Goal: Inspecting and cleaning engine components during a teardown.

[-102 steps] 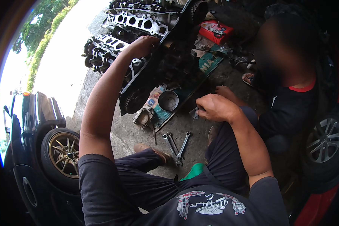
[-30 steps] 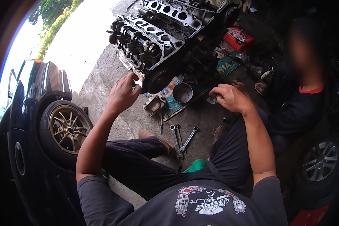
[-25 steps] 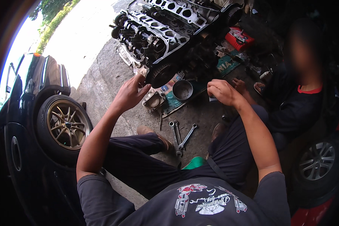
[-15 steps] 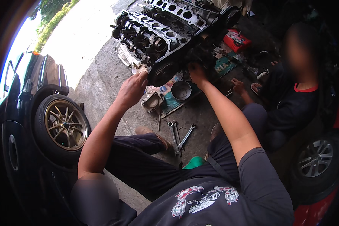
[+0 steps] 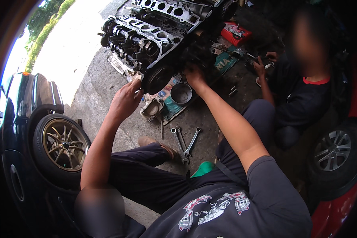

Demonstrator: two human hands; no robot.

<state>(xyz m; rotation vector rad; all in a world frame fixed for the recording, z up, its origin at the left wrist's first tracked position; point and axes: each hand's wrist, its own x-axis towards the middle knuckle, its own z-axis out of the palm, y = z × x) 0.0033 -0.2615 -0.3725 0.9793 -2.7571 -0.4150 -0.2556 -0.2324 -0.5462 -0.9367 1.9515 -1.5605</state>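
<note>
An engine with its valve train exposed (image 5: 142,43) fills the upper middle. My left hand (image 5: 127,97) is at its near lower corner, fingers curled at a small pale piece (image 5: 137,76) that I cannot make out. My right hand (image 5: 195,79) reaches into the dark underside, right of the large toothed pulley (image 5: 156,81); its fingertips are lost in shadow. Below it a metal bowl (image 5: 181,93) and a cast metal part (image 5: 152,109) rest on a printed teal mat (image 5: 171,110). Several wrenches (image 5: 190,144) lie on the concrete before me.
A co-worker (image 5: 305,95) squats at right, handling a tool near a red case (image 5: 236,33). Small metal pieces (image 5: 233,91) lie on the ground. A dark car with a bronze wheel (image 5: 65,144) stands close at left; a red car with a silver wheel (image 5: 333,154) at right.
My right hand has moved from beside the bowl up into the engine's dark underside. My left hand came down from the engine's top to its near corner. The co-worker's hands have risen toward a tool.
</note>
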